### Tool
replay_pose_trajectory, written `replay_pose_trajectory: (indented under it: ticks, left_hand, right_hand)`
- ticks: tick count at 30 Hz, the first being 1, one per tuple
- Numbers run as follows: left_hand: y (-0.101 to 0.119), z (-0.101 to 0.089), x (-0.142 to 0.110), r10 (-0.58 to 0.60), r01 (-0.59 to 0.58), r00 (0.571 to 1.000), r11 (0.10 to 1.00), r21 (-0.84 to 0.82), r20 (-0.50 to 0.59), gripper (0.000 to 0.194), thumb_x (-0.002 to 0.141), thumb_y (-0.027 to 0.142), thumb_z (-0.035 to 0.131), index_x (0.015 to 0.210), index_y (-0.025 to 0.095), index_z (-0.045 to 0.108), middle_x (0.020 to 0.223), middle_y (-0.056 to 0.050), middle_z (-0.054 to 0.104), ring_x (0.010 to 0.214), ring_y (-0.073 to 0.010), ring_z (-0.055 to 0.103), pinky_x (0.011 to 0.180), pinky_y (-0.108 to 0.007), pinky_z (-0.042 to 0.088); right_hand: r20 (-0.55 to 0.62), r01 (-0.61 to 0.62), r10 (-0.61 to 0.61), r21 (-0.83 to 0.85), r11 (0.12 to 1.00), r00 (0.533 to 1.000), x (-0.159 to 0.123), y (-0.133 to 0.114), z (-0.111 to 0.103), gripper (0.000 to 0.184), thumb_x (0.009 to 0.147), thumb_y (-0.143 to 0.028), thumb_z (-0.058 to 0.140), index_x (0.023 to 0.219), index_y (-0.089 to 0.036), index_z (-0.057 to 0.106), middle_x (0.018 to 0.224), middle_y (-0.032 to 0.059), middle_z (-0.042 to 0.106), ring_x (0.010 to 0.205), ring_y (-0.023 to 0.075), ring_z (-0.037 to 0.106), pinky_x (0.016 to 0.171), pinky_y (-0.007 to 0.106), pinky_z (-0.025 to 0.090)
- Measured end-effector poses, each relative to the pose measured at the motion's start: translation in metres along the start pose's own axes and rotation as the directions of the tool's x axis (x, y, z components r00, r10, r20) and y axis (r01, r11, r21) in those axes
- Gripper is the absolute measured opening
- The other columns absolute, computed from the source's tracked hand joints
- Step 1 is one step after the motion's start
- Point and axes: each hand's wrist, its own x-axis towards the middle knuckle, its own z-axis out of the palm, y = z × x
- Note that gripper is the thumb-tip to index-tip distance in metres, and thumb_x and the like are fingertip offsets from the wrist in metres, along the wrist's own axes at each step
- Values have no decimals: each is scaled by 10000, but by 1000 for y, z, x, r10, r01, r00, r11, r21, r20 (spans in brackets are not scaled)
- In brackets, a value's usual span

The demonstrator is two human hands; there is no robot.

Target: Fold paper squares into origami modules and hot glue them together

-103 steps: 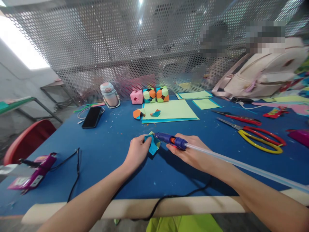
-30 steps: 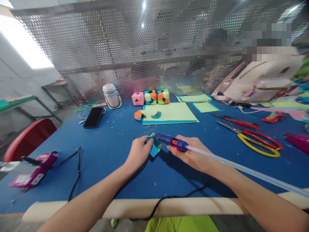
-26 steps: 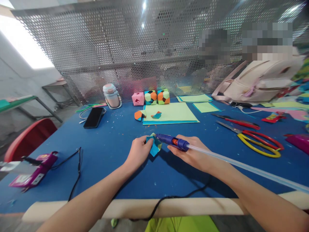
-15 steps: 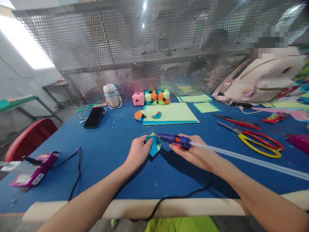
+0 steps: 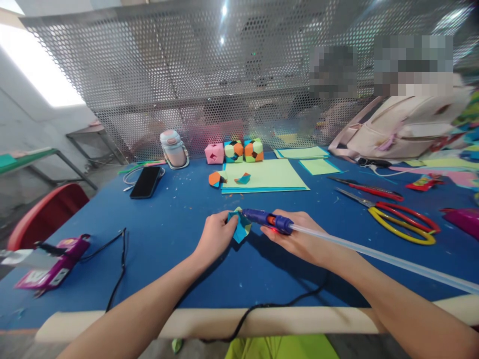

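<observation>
Between the thumb and fingers of my left hand (image 5: 213, 234) is a folded blue and light-green paper piece (image 5: 241, 229). My right hand (image 5: 299, 237) is wrapped round a purple hot glue gun (image 5: 267, 219), whose nozzle points left at the top of the paper piece; I cannot tell if it touches. A long clear glue stick (image 5: 374, 253) sticks out of the gun's back to the right, and a small red light glows on the gun. Beyond my hands lie a small folded orange and blue piece (image 5: 243, 178) and an orange faceted piece (image 5: 215, 179).
Green and blue paper sheets (image 5: 273, 174) lie behind my hands, with folded paper balls (image 5: 253, 150) at the mesh divider (image 5: 187, 75). Scissors (image 5: 396, 219) lie right; a phone (image 5: 145, 182) and bottle (image 5: 174, 148) stand left. A black cord (image 5: 277, 303) crosses the front edge.
The glue gun has shifted slightly left and its glue stick has tilted down a little at the right. The paper piece has turned slightly in my left hand.
</observation>
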Motion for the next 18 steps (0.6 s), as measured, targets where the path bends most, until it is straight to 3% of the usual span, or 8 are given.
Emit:
replay_pose_trajectory:
  ticks: [3, 15, 18]
  left_hand:
    - [0, 0, 0, 0, 0, 1000, 1000, 0, 3, 301, 764, 360, 459, 533, 168, 481, 510, 37, 389, 535, -113, 353, 498, -234, 247]
    - [1, -1, 0, 8, -8, 1000, 1000, -2, -11, 290, 759, 355, 461, 552, 160, 517, 512, 38, 408, 527, -109, 350, 501, -237, 254]
    - [3, -2, -1, 8, -9, 1000, 1000, -5, -14, 300, 765, 361, 451, 563, 156, 536, 514, 39, 415, 530, -108, 352, 502, -234, 254]
  right_hand:
    - [-37, 9, -10, -9, 1000, 999, 0, 0, 0, 267, 841, -405, 473, 656, -215, 447, 575, -6, 554, 480, 115, 460, 486, 234, 314]
    - [-2, 16, -16, 1, 1000, 1000, 0, 2, 0, 254, 845, -397, 481, 673, -210, 462, 599, -4, 578, 483, 110, 468, 488, 228, 321]
    - [-50, 23, -24, -29, 999, 998, 0, 4, 1, 267, 852, -412, 468, 682, -206, 477, 600, 1, 569, 493, 114, 474, 503, 234, 323]
